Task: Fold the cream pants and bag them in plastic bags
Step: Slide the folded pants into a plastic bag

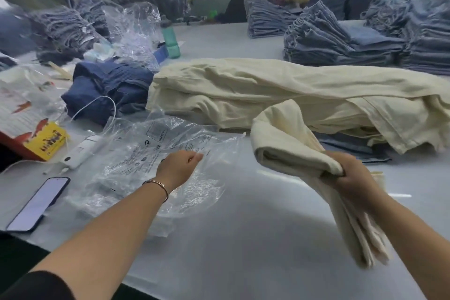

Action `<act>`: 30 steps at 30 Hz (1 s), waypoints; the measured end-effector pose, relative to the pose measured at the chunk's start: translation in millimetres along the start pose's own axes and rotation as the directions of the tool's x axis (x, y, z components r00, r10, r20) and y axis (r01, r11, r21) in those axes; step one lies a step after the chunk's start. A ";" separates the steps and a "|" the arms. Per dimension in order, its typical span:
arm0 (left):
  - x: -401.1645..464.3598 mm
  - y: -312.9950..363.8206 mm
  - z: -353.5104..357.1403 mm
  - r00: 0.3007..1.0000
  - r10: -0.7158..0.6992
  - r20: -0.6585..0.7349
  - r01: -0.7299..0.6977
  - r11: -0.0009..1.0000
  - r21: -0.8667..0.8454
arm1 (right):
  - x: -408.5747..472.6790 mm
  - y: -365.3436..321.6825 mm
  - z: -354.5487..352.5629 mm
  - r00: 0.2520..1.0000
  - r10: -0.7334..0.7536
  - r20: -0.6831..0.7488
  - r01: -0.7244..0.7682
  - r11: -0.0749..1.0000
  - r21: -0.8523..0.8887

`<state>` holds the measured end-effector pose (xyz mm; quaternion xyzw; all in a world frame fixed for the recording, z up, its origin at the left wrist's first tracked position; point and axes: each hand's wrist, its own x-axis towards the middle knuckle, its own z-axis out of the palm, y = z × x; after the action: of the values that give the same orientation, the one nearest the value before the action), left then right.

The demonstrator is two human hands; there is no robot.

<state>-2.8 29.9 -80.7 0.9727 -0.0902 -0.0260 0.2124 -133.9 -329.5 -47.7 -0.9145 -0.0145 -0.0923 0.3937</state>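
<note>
Above the table [243, 238], the right hand [350, 178] grips folded cream pants [292, 143] in curled fingers, outside the flat plastic bag [170, 153] whose edge the left hand [179, 165] pinches.

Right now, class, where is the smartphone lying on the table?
In the head view the smartphone lies screen-up at the table's near left edge, left of the plastic bags and the left hand.
</note>
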 end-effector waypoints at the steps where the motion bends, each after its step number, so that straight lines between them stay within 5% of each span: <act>1: 0.3 2.7 -2.2 1.000 0.001 0.023 0.000 1.000 -0.025 | -0.4 -8.8 -7.1 1.000 -0.027 -0.013 0.027 0.999 0.042; 7: 14.4 39.8 -38.6 1.000 -0.002 -0.013 -0.004 0.882 -0.471 | -3.6 -56.8 1.3 0.917 -0.351 0.190 0.376 0.919 -0.121; 11: 13.3 69.3 -60.2 0.998 0.069 -0.011 -0.066 0.868 -0.492 | -10.3 -58.4 23.1 0.889 -0.329 0.319 0.419 0.866 -0.273; 16: -15.4 97.4 -58.9 0.943 0.321 0.083 -0.292 0.922 -0.253 | -0.7 -63.0 33.8 0.970 -0.118 0.214 0.198 0.895 -0.401; 21: -36.7 101.2 -56.3 0.926 0.376 0.041 -0.375 0.927 -0.033 | 6.4 -68.1 37.2 0.998 0.057 0.016 -0.046 0.910 -0.412; 27: -58.2 161.2 -52.1 0.817 0.574 0.049 -0.569 0.818 -0.084 | 6.2 -92.9 59.2 0.991 0.119 -0.058 -0.132 0.866 -0.482; 30: -57.9 193.8 -40.0 0.755 0.655 0.002 -0.655 0.755 0.031 | 5.2 -105.2 64.2 0.990 0.116 -0.084 -0.141 0.888 -0.437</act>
<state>-87.9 -116.1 37.3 0.8829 -0.4241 0.0556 0.1939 -129.1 -210.9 -14.5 -0.9759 0.0783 -0.0925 0.1817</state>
